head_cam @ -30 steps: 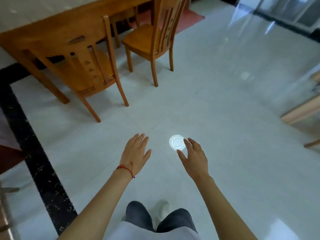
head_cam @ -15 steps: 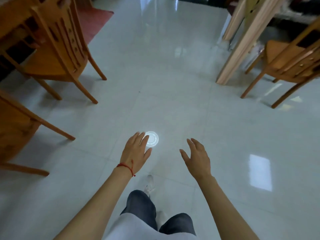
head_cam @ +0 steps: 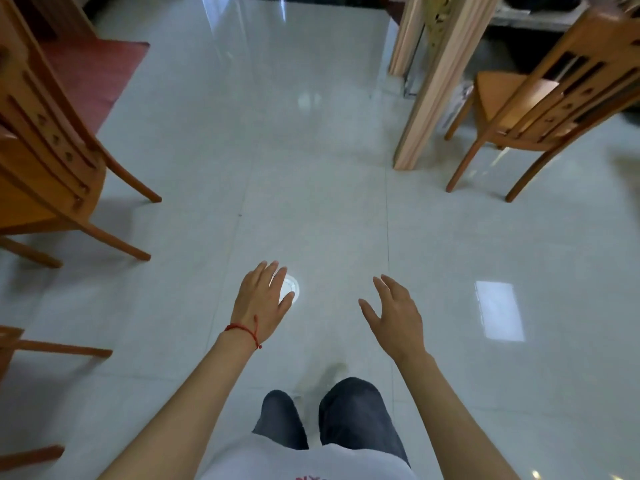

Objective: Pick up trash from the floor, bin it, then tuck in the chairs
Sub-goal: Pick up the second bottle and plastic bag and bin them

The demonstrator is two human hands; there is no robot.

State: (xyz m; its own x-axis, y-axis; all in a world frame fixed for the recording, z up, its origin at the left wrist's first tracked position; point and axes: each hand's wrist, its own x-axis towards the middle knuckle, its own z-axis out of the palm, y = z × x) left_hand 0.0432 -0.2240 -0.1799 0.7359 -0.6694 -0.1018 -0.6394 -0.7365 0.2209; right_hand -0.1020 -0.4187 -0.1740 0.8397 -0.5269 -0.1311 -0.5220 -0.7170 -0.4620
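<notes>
- The brown wooden chair with a slatted back (head_cam: 52,150) stands on the left, close to the walking path. I think a foot could bump its leg.
- The left hand (head_cam: 260,299) is flat and holds nothing. It covers part of the small round white plastic lid (head_cam: 292,287) on the shiny pale tiled floor (head_cam: 311,168).
- The lid lies very flat, so I think fingers may slide off it.
- The right hand (head_cam: 398,315) is spread and holds nothing, apart from the lid.
- No bin shows, so carrying the lid could take a while.
- Another brown wooden chair (head_cam: 540,105) stands on the right beside a pale wooden post (head_cam: 433,84).
</notes>
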